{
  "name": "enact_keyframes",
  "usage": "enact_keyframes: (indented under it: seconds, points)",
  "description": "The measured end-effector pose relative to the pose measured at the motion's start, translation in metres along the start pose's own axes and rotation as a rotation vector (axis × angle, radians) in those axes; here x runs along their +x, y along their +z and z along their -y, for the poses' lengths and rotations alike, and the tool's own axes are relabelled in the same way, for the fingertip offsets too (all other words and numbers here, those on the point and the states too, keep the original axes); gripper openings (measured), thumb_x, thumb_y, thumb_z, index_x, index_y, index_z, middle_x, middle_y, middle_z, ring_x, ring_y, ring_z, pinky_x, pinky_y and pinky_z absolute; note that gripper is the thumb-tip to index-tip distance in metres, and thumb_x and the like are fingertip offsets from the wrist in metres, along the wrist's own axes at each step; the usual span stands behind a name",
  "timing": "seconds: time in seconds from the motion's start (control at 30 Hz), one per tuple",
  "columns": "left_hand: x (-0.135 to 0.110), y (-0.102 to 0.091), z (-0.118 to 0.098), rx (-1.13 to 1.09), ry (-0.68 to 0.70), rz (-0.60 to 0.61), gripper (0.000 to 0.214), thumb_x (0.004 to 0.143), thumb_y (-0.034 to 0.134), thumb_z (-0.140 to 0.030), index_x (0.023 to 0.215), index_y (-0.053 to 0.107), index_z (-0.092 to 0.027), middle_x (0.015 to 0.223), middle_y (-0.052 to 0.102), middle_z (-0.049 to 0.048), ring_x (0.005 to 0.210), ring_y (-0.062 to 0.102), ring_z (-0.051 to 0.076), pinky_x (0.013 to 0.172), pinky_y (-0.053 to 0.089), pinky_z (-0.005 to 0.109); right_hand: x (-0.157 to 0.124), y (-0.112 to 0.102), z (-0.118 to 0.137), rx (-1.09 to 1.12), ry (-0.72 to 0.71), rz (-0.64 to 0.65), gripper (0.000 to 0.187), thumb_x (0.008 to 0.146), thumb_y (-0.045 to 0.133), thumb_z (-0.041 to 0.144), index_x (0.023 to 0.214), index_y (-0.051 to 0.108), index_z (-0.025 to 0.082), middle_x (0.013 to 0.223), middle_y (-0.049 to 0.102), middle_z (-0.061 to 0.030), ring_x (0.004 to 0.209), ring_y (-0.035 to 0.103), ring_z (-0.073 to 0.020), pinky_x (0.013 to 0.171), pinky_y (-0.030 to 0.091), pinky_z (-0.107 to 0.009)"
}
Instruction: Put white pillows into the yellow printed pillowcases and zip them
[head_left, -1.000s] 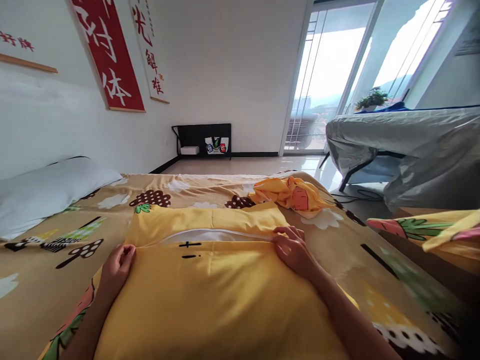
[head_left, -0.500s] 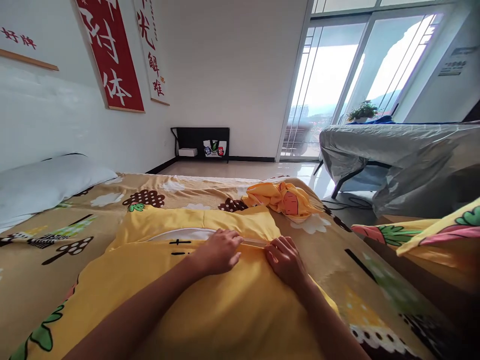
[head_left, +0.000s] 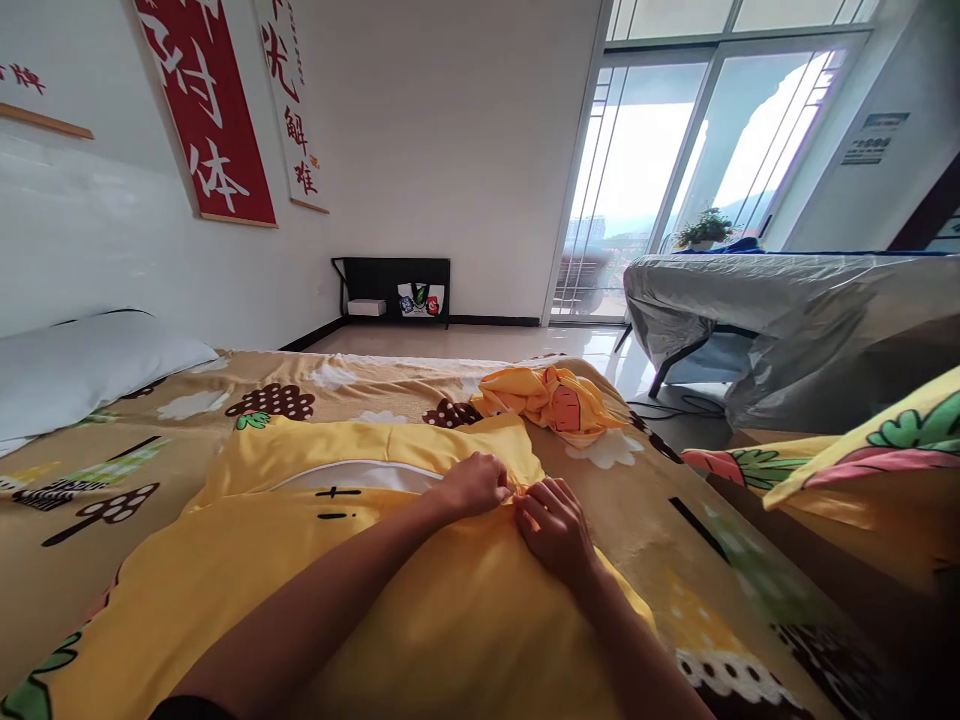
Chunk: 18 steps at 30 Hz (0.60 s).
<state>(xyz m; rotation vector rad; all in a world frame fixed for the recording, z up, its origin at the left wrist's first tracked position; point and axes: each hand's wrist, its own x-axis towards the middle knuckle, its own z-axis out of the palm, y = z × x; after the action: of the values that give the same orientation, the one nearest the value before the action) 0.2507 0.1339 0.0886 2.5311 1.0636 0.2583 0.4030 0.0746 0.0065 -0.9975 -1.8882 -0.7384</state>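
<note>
The bed, dressed in a tan sheet (head_left: 630, 520) printed with clouds and dotted brown shapes, carries everything here. Across its near part lies the yellow cover (head_left: 450, 630), smooth and faintly glossy, flat at the far end and rippling softly towards the body. A plump white pillow (head_left: 97, 355) rests by the wall, its shell plain and matte. Beyond the cover's far right corner sits an orange cloth bundle (head_left: 540, 395), crumpled into loose folds.

Next down in size is the opening across the cover – a long, shallow arc baring a white inner layer (head_left: 352, 480). Both hands meet at its right end. The right hand (head_left: 551, 525) has its fingers curled and pinched on the cloth edge; the left hand (head_left: 476, 485) is drawn in tight against the same spot – whether a zip pull sits in its fingertips cannot be told. The step in hand looks like working that corner of the opening, and the next move seems to call for taut cloth and a firm pinch. Smallest are the thin black marks (head_left: 337, 492) below the opening.
</note>
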Motion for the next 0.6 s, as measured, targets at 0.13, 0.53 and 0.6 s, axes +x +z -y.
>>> enact_keyframes:
  seconds: [0.13,0.53,0.6]
  points:
    - [0.003,0.007,0.001,-0.110,0.009,0.042,0.023,0.079,0.053,-0.018,0.061,0.066,-0.013,0.059,0.059,0.0025,0.062,0.048,0.013,0.059,0.034,0.024,0.000,-0.001,0.000,0.008,0.015,-0.021,0.022,0.082,0.053,0.004,0.066,0.055,0.019,0.065,0.052,-0.0023,0.067,0.042,-0.0155,0.066,0.036,-0.029]
    - [0.010,0.025,0.022,-0.586,-0.039,0.190,0.023,0.074,0.049,-0.030,0.058,0.051,-0.014,0.053,0.038,-0.0052,0.051,0.032,0.008,0.049,0.027,0.022,0.000,-0.001,0.002,-0.005,0.011,-0.076,0.021,0.082,0.057,0.004,0.068,0.057,0.019,0.065,0.053,-0.0014,0.067,0.047,-0.0150,0.073,0.042,-0.031]
    - [0.010,0.029,0.021,-0.619,-0.037,0.173,0.023,0.074,0.048,-0.032,0.060,0.052,-0.014,0.055,0.041,-0.0047,0.051,0.033,0.008,0.050,0.028,0.021,-0.001,0.000,0.002,-0.001,0.011,-0.077,0.021,0.082,0.056,0.004,0.068,0.057,0.020,0.065,0.054,-0.0013,0.067,0.048,-0.0151,0.074,0.043,-0.031]
